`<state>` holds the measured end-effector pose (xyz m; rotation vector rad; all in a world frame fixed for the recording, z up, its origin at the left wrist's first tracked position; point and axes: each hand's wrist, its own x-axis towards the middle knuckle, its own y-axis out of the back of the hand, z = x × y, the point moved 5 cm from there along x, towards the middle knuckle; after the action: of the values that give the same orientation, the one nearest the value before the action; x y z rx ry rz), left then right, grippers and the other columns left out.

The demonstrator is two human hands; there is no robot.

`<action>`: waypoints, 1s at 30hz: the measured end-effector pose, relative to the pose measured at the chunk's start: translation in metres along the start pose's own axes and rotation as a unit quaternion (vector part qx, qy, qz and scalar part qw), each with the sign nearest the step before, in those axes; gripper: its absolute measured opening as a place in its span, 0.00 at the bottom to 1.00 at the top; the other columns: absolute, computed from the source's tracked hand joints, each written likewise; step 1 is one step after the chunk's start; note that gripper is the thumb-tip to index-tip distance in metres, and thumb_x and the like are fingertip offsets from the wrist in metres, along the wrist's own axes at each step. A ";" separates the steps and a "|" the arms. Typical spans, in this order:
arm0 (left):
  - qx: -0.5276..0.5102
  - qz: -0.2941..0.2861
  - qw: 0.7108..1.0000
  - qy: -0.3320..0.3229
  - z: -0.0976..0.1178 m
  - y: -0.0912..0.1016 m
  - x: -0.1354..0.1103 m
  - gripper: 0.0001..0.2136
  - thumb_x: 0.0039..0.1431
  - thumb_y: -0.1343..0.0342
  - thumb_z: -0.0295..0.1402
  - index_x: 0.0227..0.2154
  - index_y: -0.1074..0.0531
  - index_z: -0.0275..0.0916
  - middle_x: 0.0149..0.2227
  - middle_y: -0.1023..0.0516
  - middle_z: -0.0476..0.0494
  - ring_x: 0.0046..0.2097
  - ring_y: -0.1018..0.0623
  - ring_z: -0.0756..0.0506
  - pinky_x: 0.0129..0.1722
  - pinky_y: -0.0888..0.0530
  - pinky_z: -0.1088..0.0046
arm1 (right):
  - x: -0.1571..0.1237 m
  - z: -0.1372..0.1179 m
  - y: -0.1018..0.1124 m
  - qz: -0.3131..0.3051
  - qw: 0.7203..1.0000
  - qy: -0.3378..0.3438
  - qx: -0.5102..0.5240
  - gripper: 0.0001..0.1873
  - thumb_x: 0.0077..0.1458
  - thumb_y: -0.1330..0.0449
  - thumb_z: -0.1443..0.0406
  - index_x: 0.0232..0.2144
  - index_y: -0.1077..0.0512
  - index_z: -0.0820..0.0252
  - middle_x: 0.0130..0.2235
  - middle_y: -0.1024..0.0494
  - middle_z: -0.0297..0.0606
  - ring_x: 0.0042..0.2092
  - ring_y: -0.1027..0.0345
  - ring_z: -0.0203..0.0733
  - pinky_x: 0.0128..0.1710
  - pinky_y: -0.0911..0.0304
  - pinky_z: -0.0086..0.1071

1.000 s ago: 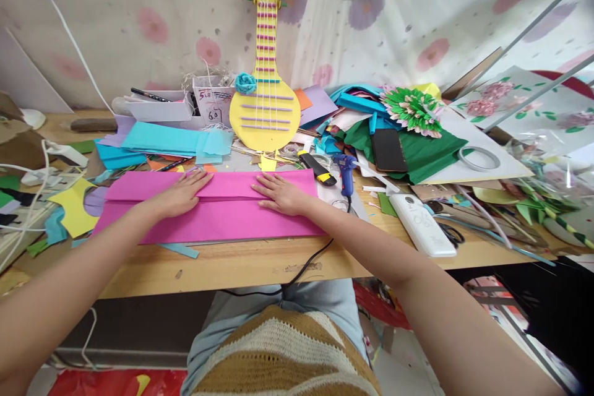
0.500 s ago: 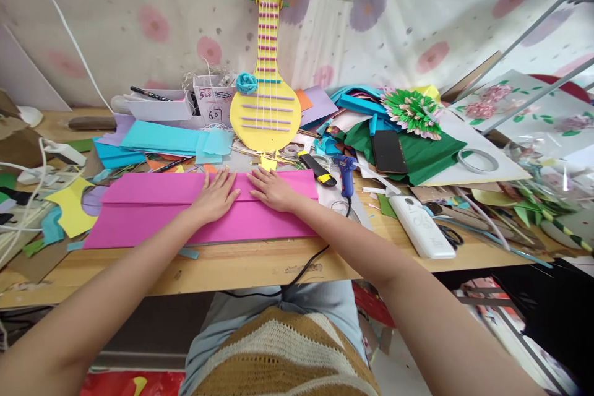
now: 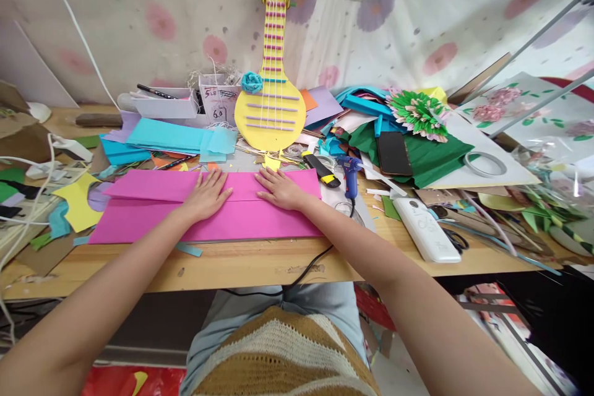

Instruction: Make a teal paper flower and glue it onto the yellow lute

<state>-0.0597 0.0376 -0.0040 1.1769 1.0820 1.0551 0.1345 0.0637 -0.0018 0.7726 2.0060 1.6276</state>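
Observation:
A long sheet of pink paper [image 3: 139,220] lies across the table in front of me, its far edge folded over toward me in a lengthwise strip. My left hand [image 3: 208,195] rests palm down on the fold near the middle, fingers stretched out. To its right, my right hand [image 3: 279,189] also presses flat on the folded strip with its fingers extended. Neither hand grips anything. Just beyond the paper stands a yellow paper lute [image 3: 270,112] with string lines and a blue paper rose [image 3: 251,82] on its side.
Right of the paper lie a utility knife [image 3: 321,169], a blue glue gun [image 3: 351,176] with a black cord, a phone [image 3: 394,153] and a white power bank [image 3: 427,230]. Blue paper strips [image 3: 167,136] lie behind on the left. Scraps and white cables clutter the left end.
My left hand has slid slightly left along the fold, and the gap between my hands is a little wider. The view has shifted slightly.

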 end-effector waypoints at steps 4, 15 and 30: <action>-0.001 0.007 1.000 -0.006 -0.020 0.000 -0.008 0.30 0.62 0.69 0.44 0.63 0.55 0.32 0.66 0.57 0.39 0.67 0.58 0.44 0.63 0.57 0.56 | -0.006 -0.001 0.000 0.007 1.000 -0.011 -0.006 0.36 0.61 0.63 0.47 0.64 0.55 0.61 0.66 0.58 0.47 0.67 0.68 0.49 0.64 0.66 0.47; -0.010 -0.021 1.000 -0.013 -0.019 -0.001 -0.015 0.33 0.61 0.70 0.47 0.64 0.57 0.31 0.66 0.61 0.38 0.67 0.60 0.43 0.63 0.58 0.56 | -0.015 -0.006 -0.003 0.001 0.999 -0.034 0.001 0.37 0.60 0.62 0.47 0.64 0.55 0.62 0.66 0.57 0.47 0.67 0.67 0.52 0.64 0.65 0.48; 0.016 0.007 0.998 0.056 -0.102 0.003 -0.025 0.34 0.60 0.72 0.50 0.64 0.59 0.34 0.67 0.59 0.39 0.67 0.60 0.41 0.63 0.57 0.55 | -0.018 0.004 -0.003 -0.006 1.000 -0.011 0.005 0.41 0.58 0.62 0.43 0.64 0.56 0.63 0.66 0.59 0.47 0.67 0.70 0.51 0.64 0.69 0.48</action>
<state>-0.1648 0.0297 -0.0060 1.1639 1.1834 1.1286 0.1499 0.0540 -0.0061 0.7776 2.0017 1.5968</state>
